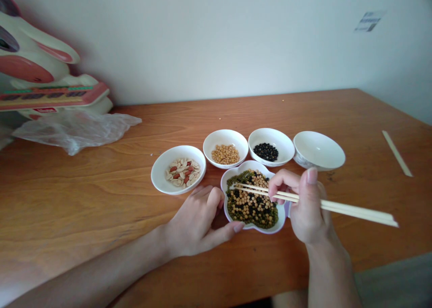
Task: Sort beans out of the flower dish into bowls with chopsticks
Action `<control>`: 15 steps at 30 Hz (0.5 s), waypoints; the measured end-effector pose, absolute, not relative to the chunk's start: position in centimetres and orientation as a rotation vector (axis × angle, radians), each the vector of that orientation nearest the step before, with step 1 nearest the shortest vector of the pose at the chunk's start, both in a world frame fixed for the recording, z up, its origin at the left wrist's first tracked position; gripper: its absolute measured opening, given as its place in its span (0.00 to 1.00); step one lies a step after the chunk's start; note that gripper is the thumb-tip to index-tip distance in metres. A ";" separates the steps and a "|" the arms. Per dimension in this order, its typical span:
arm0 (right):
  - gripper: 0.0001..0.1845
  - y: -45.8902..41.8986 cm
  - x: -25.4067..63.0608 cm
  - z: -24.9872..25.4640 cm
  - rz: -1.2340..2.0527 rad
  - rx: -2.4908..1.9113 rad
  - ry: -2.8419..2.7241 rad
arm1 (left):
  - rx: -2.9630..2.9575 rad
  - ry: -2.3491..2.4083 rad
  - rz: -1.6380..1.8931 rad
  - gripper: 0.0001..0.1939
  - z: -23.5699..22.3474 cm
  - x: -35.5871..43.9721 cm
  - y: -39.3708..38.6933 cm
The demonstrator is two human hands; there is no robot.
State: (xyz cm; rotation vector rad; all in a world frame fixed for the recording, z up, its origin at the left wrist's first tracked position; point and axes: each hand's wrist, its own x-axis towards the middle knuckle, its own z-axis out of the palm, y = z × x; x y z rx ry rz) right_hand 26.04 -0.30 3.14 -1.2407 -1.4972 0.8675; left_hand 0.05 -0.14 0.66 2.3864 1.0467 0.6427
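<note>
My right hand [308, 202] grips a pair of pale wooden chopsticks [357, 211]. Their tips touch the mixed beans [249, 204], green, tan and black, in a flower-shaped dish [281, 220]. At the dish's left side lies my left hand [199, 220], fingers curled against it and thumb on the front rim. Behind the dish are a white bowl [226, 137] of yellow soybeans [225, 154] and a white bowl [285, 148] of black beans [266, 152]. To the left, another bowl [158, 175] holds pale flat seeds and reddish peanuts [182, 172].
Right of the black beans stands a white bowl [319, 148] with its bare inside showing. A pale strip [397, 153] lies at the far right of the wooden table [118, 186]. A cow-like toy keyboard [50, 83] and a clear plastic bag [81, 128] occupy the back left, near the wall.
</note>
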 end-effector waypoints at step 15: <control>0.45 -0.4 25.6 3.5 0.769 -1.281 -1.536 | 2.385 1.044 0.660 0.18 0.7 0.1 -0.2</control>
